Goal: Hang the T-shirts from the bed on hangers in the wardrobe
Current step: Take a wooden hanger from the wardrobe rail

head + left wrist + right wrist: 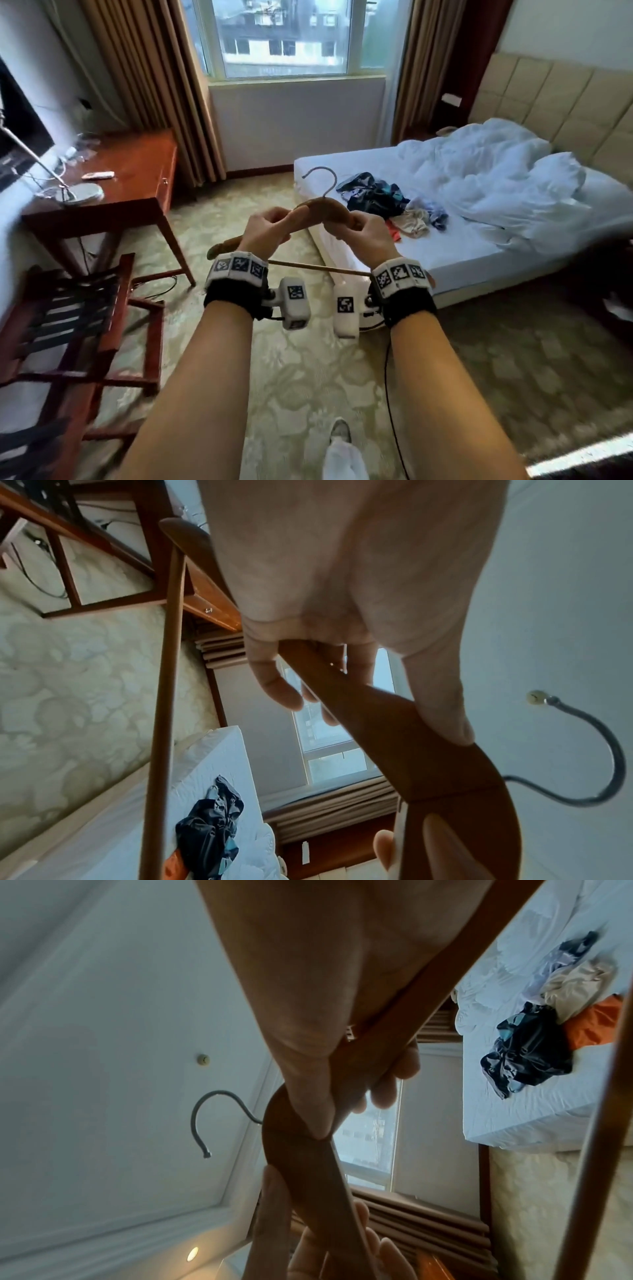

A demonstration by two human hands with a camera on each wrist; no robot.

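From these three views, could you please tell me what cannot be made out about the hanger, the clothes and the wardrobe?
- Wardrobe: in no view, so hanging space is unknown.
- Wooden hanger: in the head view the left hand and right hand cover parts of its shoulders, and the wristbands hide both ends of its lower bar.
- Pile of clothes on the bed: crumpled and overlapping; which are T-shirts, and how many, cannot be told.

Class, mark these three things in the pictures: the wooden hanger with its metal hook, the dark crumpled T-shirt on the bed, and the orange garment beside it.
Brown wooden hanger with metal hook (310,209): head view, on its wooden shoulder between the hands.
Dark crumpled T-shirt (529,1047): right wrist view, middle of the fabric.
Orange garment (594,1023): right wrist view, on its visible fold.
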